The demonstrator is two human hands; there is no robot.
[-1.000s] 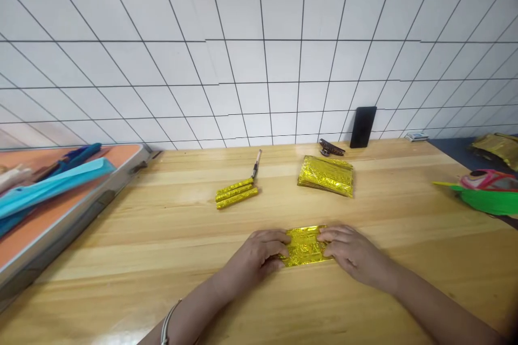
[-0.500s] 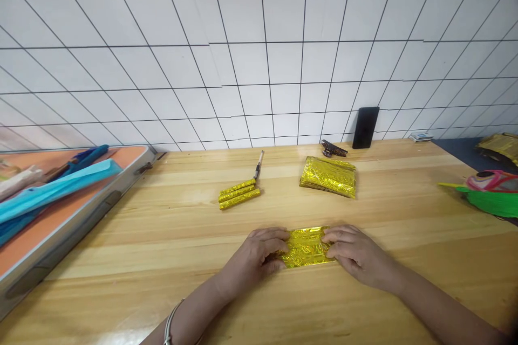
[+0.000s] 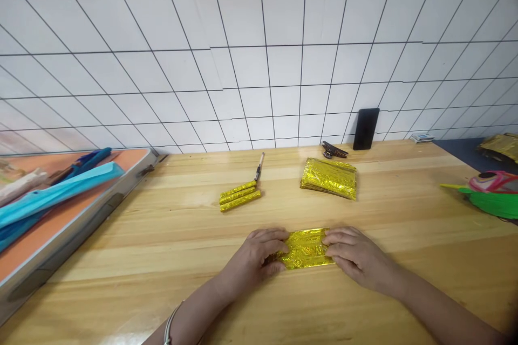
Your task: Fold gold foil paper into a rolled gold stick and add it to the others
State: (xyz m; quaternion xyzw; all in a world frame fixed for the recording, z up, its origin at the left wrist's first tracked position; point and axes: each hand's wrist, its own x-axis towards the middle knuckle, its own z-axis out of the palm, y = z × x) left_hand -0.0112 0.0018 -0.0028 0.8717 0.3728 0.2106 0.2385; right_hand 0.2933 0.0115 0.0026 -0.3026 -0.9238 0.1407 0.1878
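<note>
A sheet of shiny gold foil paper [image 3: 306, 248] lies on the wooden table in front of me. My left hand [image 3: 265, 256] grips its left end, fingers curled over the top and thumb at the near edge. At the right end my right hand [image 3: 356, 256] has its bent fingers on the foil, with the thumb low near the edge. Both hands cover the sheet's ends. Beyond my left hand lie three thin rolls of the same gold foil [image 3: 240, 197], side by side. A stack of gold foil sheets [image 3: 328, 178] rests farther back to the right.
Behind the rolls is a pen [image 3: 259, 166]. A dark hair clip [image 3: 334, 150] lies behind the stack, and a black phone [image 3: 366, 128] leans on the tiled wall. At left stands an orange-topped case [image 3: 133, 157] bearing blue items; green and pink items [image 3: 491, 194] are at right.
The view has shifted very slightly, so everything sits a little lower in the picture. Both hands stay on the foil sheet with almost no visible movement.
</note>
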